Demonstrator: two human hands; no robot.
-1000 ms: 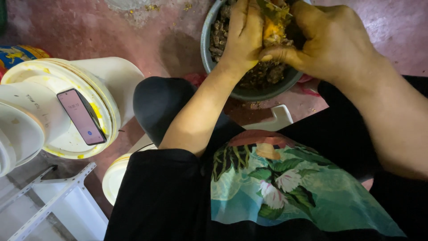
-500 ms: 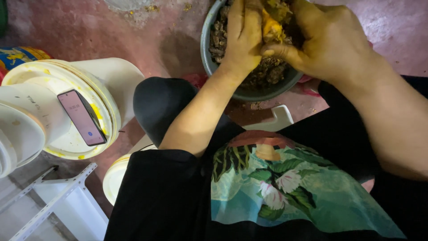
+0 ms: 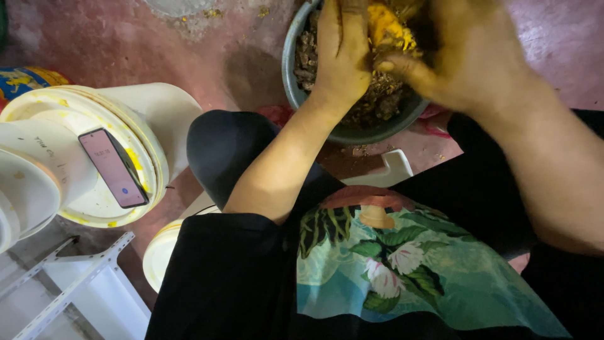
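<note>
Since a moment ago: both hands have crept toward the top of the view, deeper over the bowl, and the yellow lump sits higher between them; phone and buckets lie as they did.
Yellow lump: a bright yellow, pulpy piece [image 3: 385, 26] at the far side of the bowl, pinched between my two hands, partly hidden by them.
Left hand: my left hand [image 3: 341, 51] is curled palm-down over the lump, fingers closed against it.
Right hand: my right hand [image 3: 469, 53] is blurred, thumb pressing in at the lump's side (it looks like a grip, though the fingers are out of sight).
Bowl: a grey-green round bowl [image 3: 352, 132] on the reddish floor [image 3: 126, 38] just past my knees, filled with brown scraps [image 3: 377, 104].
Step in hand: I judge I am pulling the yellow flesh apart over the bowl.
Next move: likely calls for a firm pinch and both hands kept above the rim.
Around me: a phone [image 3: 114, 167] lies on a white bucket lid [image 3: 94, 208] to my left, well apart from the bowl.
</note>
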